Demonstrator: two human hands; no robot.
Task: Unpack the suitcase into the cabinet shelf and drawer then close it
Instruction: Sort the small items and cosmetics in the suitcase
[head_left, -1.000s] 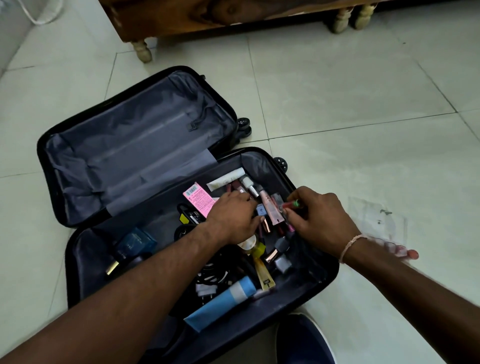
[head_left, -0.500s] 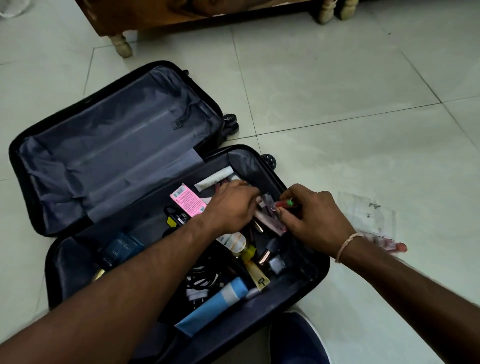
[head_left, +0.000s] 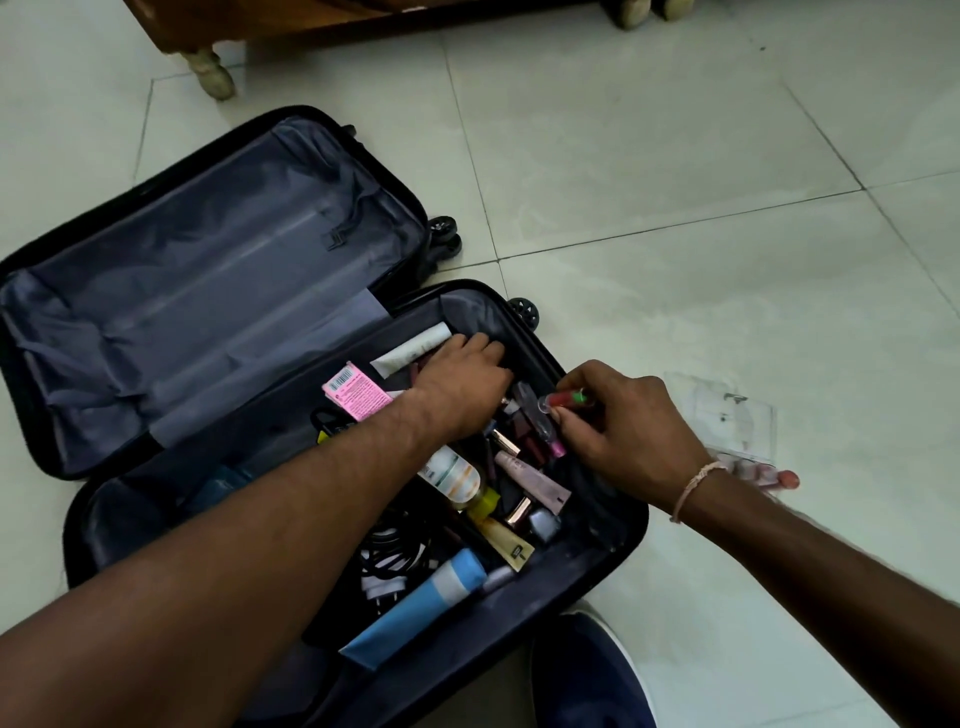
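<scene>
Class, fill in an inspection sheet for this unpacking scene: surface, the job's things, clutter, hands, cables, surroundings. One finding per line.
Surface: pale tiled floor.
Job's things: black suitcase lies open flat; its lid half shows only grey lining; the near half holds a blue tube, pink packet, white tube and small cosmetics.
Clutter: clear plastic pouch on the floor right of the suitcase.
Hands: left hand reaches among the cosmetics, grip hidden; right hand pinches a small red tube.
Cables: black cable with white plug coiled in the suitcase.
Surroundings: wooden cabinet on turned legs at the top edge.
</scene>
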